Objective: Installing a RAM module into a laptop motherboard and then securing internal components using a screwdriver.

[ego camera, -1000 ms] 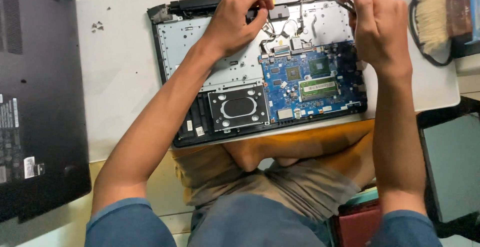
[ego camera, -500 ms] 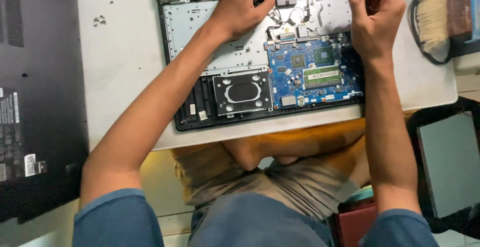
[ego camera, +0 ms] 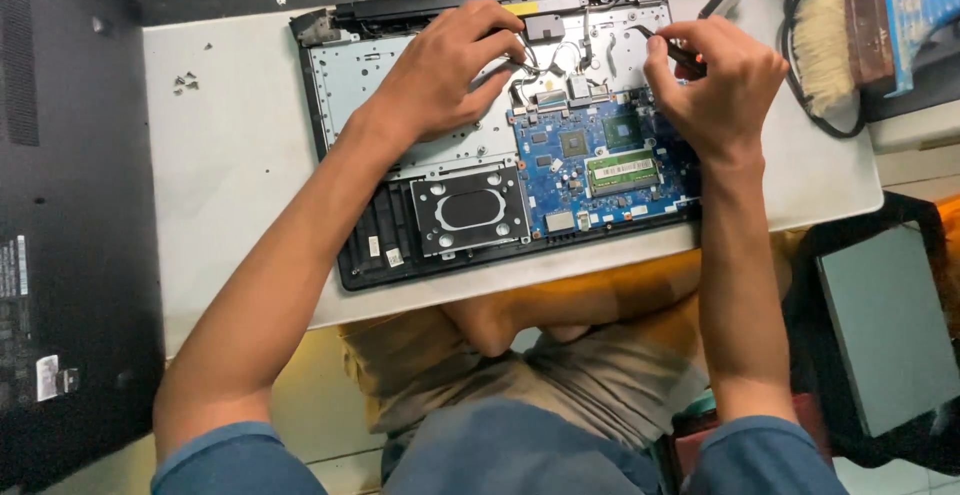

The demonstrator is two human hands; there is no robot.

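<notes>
Head view is showing us the white table (ego camera: 230, 175), and on it we are seeing the opened laptop (ego camera: 400, 75) lying near the far edge, with its blue circuit board (ego camera: 600, 170) on the right side. We are seeing the left hand (ego camera: 445, 75) resting on the metal plate, fingers bent at the thin cables (ego camera: 540, 70). The right hand (ego camera: 715, 80) is closing its fingers on a small dark tool (ego camera: 685, 55) above the board. A brush (ego camera: 850, 20) is lying at the right.

Matt metal laptop frame (ego camera: 400, 85), bristly brush (ego camera: 825, 50)
</notes>
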